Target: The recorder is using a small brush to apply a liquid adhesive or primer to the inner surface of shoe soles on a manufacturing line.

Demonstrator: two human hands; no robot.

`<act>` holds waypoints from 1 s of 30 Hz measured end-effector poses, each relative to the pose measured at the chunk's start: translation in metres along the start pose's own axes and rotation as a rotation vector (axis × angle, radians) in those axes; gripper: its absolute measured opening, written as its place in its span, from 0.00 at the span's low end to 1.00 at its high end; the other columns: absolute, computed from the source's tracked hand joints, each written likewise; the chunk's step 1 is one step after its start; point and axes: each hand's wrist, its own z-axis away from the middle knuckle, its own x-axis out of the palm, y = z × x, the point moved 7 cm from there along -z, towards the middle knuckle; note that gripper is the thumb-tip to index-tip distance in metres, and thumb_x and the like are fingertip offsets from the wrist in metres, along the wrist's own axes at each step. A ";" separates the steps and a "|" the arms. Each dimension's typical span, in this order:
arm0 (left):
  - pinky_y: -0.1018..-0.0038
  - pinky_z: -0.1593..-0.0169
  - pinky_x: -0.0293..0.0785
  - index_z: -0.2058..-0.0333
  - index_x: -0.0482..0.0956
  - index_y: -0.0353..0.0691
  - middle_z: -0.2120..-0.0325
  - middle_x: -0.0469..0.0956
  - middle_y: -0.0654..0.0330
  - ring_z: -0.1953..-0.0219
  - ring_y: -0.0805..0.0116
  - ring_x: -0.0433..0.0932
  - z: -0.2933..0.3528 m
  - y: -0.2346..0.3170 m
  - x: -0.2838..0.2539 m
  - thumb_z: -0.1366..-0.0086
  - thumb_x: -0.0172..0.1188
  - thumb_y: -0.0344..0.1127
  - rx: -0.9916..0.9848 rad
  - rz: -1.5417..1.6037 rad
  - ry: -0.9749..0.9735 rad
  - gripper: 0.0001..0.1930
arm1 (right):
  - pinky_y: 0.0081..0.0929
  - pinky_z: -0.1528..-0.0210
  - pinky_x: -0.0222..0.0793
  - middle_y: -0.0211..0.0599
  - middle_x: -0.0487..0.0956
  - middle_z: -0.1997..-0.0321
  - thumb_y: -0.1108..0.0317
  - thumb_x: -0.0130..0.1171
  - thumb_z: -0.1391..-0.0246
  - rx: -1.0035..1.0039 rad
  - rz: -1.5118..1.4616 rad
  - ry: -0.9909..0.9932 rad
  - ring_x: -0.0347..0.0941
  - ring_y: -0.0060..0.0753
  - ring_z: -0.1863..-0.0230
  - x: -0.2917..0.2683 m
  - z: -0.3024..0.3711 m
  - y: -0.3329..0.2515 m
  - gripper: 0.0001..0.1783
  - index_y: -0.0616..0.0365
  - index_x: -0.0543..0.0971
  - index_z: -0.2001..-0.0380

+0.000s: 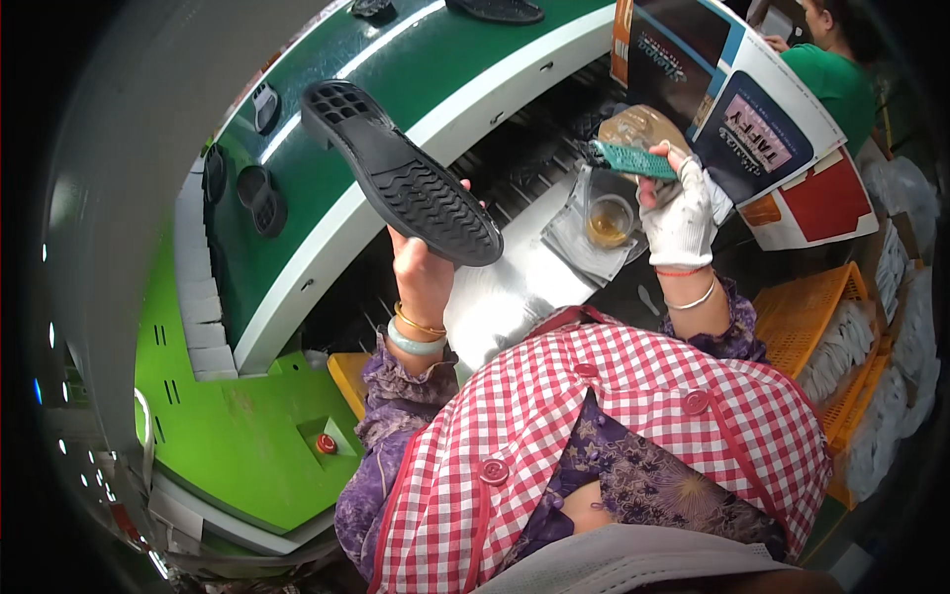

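A black shoe sole [421, 188] is held up in front of me, its zigzag tread toward me and its open-celled heel at the far left. My left hand [424, 272] grips it by the near, toe end; most of the fingers are hidden behind it. In a white glove with bare fingertips, my right hand [678, 203] pinches a green brush [633, 159] with a textured handle. Its dark tip points left, apart from the sole. Just below the brush, a clear plastic cup [609, 220] of amber liquid stands on the metal worktop [505, 302].
Beyond the sole runs a green conveyor belt [327, 213] with a white edge, carrying several soles [261, 200]. Printed cardboard [762, 129] stands at the right. Orange baskets [807, 312] hold wrapped white things. A person in green [836, 89] is at the far right.
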 end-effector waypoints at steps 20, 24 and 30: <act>0.64 0.43 0.60 0.51 0.70 0.29 0.49 0.68 0.42 0.46 0.50 0.66 -0.134 0.202 -0.291 0.53 0.50 0.71 -0.700 -2.398 0.690 0.46 | 0.18 0.79 0.63 0.35 0.74 0.74 0.65 0.44 0.41 0.284 0.113 0.108 0.71 0.24 0.78 -0.067 0.039 0.085 0.12 0.62 0.73 0.67; 0.67 0.46 0.62 0.55 0.70 0.18 0.51 0.69 0.39 0.48 0.50 0.69 -0.113 0.234 -0.399 0.58 0.60 0.63 -0.642 -1.854 0.770 0.46 | 0.17 0.79 0.64 0.35 0.75 0.73 0.64 0.44 0.41 0.343 0.112 0.090 0.72 0.24 0.77 -0.066 0.045 0.099 0.12 0.62 0.74 0.67; 0.67 0.52 0.66 0.54 0.72 0.32 0.59 0.74 0.59 0.55 0.66 0.73 -0.080 0.182 -0.247 0.47 0.62 0.46 -0.188 -0.935 0.746 0.27 | 0.16 0.79 0.64 0.36 0.75 0.70 0.63 0.46 0.42 0.302 0.207 0.119 0.72 0.24 0.76 -0.087 0.044 0.089 0.13 0.63 0.74 0.64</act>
